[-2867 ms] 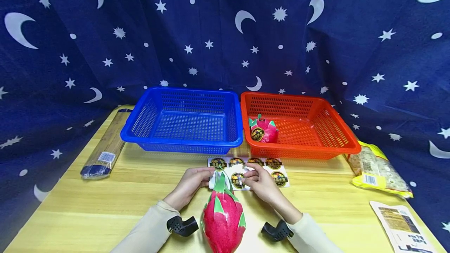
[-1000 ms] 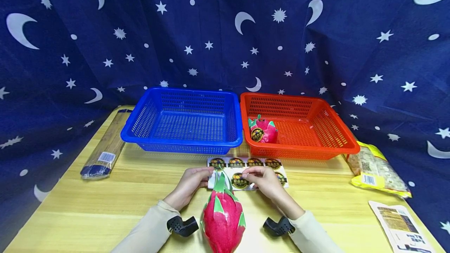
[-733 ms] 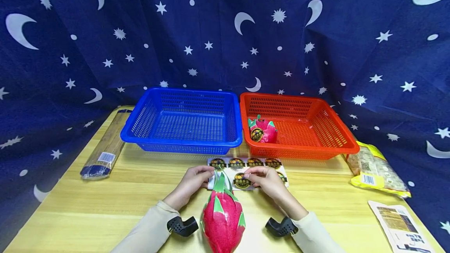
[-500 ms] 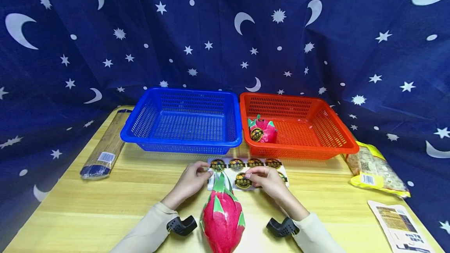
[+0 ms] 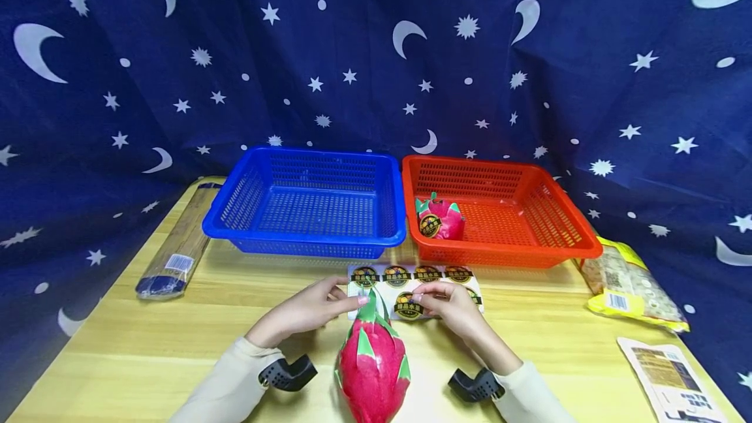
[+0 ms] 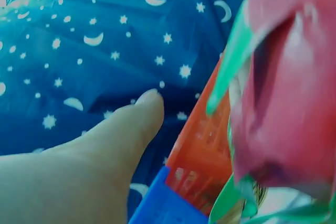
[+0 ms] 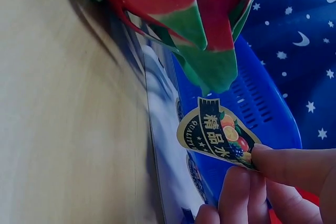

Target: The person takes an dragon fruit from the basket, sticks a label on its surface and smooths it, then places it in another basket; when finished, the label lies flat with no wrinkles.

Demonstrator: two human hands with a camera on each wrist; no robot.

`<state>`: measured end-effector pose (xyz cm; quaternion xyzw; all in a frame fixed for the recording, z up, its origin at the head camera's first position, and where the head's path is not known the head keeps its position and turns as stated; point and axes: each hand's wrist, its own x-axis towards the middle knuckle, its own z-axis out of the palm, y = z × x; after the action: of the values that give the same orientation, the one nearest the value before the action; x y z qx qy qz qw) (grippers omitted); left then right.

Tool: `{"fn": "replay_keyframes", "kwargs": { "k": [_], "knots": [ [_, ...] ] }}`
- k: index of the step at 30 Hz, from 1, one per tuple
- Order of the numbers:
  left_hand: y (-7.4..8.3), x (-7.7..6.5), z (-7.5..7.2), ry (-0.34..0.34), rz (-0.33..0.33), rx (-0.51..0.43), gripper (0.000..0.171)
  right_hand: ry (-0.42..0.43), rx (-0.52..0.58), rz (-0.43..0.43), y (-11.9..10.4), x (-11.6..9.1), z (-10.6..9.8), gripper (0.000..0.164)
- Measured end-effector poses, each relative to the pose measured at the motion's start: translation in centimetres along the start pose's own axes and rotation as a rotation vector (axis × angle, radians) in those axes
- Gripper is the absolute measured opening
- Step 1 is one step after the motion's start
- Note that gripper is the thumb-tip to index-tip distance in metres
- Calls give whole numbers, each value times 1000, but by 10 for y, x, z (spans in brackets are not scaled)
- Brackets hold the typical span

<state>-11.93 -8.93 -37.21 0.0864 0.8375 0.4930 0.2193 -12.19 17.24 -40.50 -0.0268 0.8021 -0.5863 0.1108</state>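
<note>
A pink dragon fruit (image 5: 374, 371) with green scale tips lies on the table in front of the person, its leafy end pointing away. Beyond it is a white sheet (image 5: 382, 289) of round black-and-gold stickers. My right hand (image 5: 455, 309) pinches one sticker (image 7: 210, 132) at its edge between thumb and finger; it is peeled off and held above the sheet, slightly curved. My left hand (image 5: 305, 312) is beside the fruit's leafy end, thumb and fingers stretched out and apart, with nothing visibly held. In the left wrist view its thumb (image 6: 142, 121) stands away from the fruit.
A blue basket (image 5: 302, 240) stands behind the sheet, left of a red basket (image 5: 505, 254) holding another stickered dragon fruit (image 5: 449, 222). A wrapped wooden bundle (image 5: 188, 234) lies far left. A yellow-edged bag (image 5: 634, 286) and a white packet (image 5: 670, 377) lie right.
My right hand has lifted a sticker off the sheet and shifted slightly right with it. My left hand has let go of the sheet's left edge and moved toward the dragon fruit, fingers spreading.
</note>
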Motion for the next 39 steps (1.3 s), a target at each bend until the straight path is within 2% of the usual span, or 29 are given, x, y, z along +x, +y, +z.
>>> {"fn": "replay_keyframes", "kwargs": {
  "k": [5, 9, 11, 15, 18, 26, 30, 33, 36, 39],
  "knots": [
    [8, -17, 5, -84, -6, 46, 80, -15, -22, -37, -2, -3, 0, 27],
    [3, -25, 9, -169, 15, 37, 84, 8, -32, -46, -4, -6, 0, 26],
    [0, -27, 11, -217, 23, 14, 84, 16, -33, -53, -5, -8, 0, 26],
    [-6, -28, 14, -319, 53, -61, 74, 19, -23, -62, -5, -12, -1, 25],
    [-8, -28, 17, -355, 51, -124, 65, 13, -13, -66, -4, -15, -2, 25],
    [-14, -25, 27, -319, 5, -318, 58, -12, -8, -61, 1, -21, -7, 26],
    [-14, -25, 30, -295, 19, -357, 60, -3, -13, -61, 2, -25, -11, 27],
    [-13, -28, 30, -279, 30, -379, 64, 13, -14, -29, 3, -27, -12, 28],
    [-11, -31, 32, -259, 45, -394, 70, 20, -5, -1, 5, -27, -12, 29],
    [-9, -32, 36, -245, 66, -402, 77, 26, -4, -12, 6, -28, -13, 30]
  ]
}}
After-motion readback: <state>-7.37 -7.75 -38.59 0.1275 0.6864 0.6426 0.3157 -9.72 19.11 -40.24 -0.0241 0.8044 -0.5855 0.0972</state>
